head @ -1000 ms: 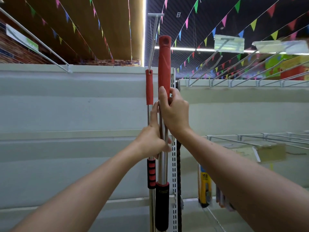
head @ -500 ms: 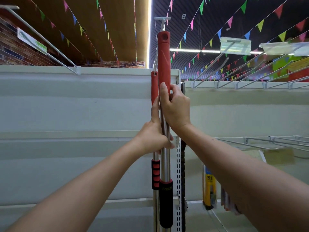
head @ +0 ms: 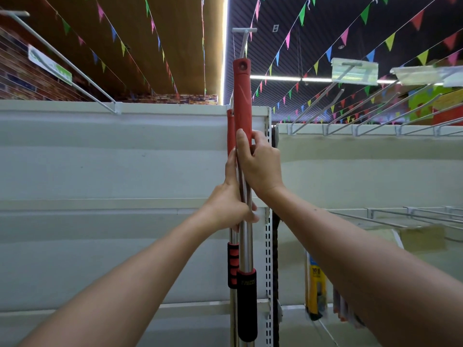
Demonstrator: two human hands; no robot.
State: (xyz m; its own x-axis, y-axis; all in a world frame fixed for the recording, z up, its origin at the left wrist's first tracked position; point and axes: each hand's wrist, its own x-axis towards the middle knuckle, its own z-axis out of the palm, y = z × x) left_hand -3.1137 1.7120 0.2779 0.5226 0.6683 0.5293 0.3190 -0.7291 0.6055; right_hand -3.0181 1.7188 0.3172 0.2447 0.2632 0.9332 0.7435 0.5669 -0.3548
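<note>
The fingers (head: 259, 141) of the right hand (head: 261, 169) were clenched round the nearer pole (head: 245, 236), just where its red top grip met the steel shaft, the thumb lying up along the grip. Below it, the left hand (head: 229, 209) grasped the same shaft, fingertips curling round to the right side; whether it also enclosed the thinner pole (head: 232, 264) could not be told.

There were two poles, both upright and close together in front of the white slotted upright (head: 268, 246) between two shelf bays. The nearer one had one red top grip with a hole and one black lower sleeve; the thinner one, behind and to the left, had a red sleeve and a ribbed red-and-black grip. The hands and the nearer pole hid part of it. One peg hook (head: 244, 31) jutted out just above the red grip. To the right, several bare wire hooks projected, and one yellow packet (head: 317, 284) hung low.
</note>
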